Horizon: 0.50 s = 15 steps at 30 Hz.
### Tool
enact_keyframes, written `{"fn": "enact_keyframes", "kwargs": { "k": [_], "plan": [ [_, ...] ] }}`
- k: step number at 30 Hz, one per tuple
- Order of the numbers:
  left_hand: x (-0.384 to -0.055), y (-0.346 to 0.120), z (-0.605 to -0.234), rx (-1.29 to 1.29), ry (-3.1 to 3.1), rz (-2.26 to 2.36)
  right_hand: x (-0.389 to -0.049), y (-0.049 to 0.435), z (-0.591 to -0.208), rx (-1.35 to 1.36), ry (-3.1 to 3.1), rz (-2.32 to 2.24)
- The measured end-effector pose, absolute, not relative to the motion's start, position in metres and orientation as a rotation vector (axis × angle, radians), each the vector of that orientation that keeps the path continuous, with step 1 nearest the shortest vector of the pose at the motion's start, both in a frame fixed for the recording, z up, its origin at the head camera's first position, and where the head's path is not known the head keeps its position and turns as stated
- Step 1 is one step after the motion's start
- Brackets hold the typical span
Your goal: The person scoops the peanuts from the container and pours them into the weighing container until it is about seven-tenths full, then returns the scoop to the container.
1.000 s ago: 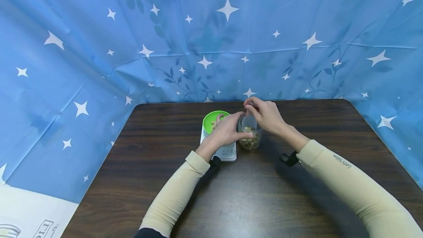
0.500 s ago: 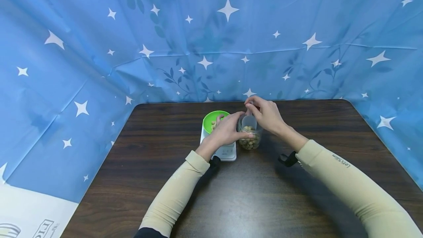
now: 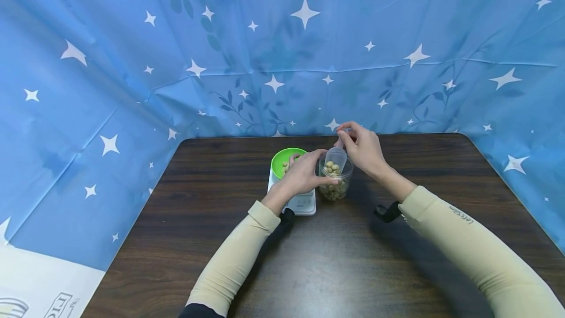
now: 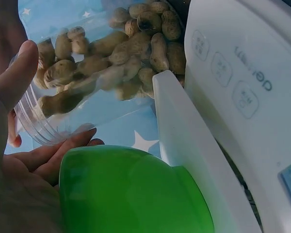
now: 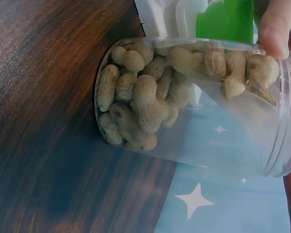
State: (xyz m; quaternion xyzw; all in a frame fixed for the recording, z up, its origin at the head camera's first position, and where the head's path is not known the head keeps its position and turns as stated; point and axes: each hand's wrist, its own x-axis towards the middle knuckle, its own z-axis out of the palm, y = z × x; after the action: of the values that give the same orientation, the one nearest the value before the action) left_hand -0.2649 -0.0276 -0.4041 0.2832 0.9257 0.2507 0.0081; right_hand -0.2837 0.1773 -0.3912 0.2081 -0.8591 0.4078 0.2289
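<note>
A clear jar (image 3: 347, 180) of unshelled peanuts (image 5: 148, 99) stands on the table. My left hand (image 3: 301, 173) grips it near its threaded rim, thumb on the near side. In the left wrist view the fingers reach round the far side of the jar. Inside the jar mouth is a translucent scoop (image 3: 337, 155), tilted and holding several peanuts. My right hand (image 3: 365, 150) pinches the scoop's handle from above. Beside the jar, a green bowl (image 3: 277, 165) with some peanuts sits on a white kitchen scale (image 3: 303, 206). My left hand hides part of both.
The dark wooden table (image 3: 335, 269) extends around the jar and scale. Behind it hangs a blue cloth (image 3: 265, 38) with white stars. A white printed sheet (image 3: 39, 283) shows at the lower left.
My right hand has moved up and slightly right, lifting and tilting the scoop, and peanuts now show inside it. The left hand keeps its place on the jar.
</note>
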Motion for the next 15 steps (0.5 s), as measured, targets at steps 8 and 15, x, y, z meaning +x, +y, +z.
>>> {"fn": "enact_keyframes", "kwargs": {
  "k": [8,15],
  "plan": [
    [-0.2656,-0.0266,-0.4049,0.889,2.882,0.806,-0.282,0.175,-0.3888,0.479,-2.353,1.24],
    [-0.2669,-0.0266,-0.4052,0.894,2.876,0.825,-0.2795,0.1712,-0.3883,0.46,-2.446,1.207]
  ]
}}
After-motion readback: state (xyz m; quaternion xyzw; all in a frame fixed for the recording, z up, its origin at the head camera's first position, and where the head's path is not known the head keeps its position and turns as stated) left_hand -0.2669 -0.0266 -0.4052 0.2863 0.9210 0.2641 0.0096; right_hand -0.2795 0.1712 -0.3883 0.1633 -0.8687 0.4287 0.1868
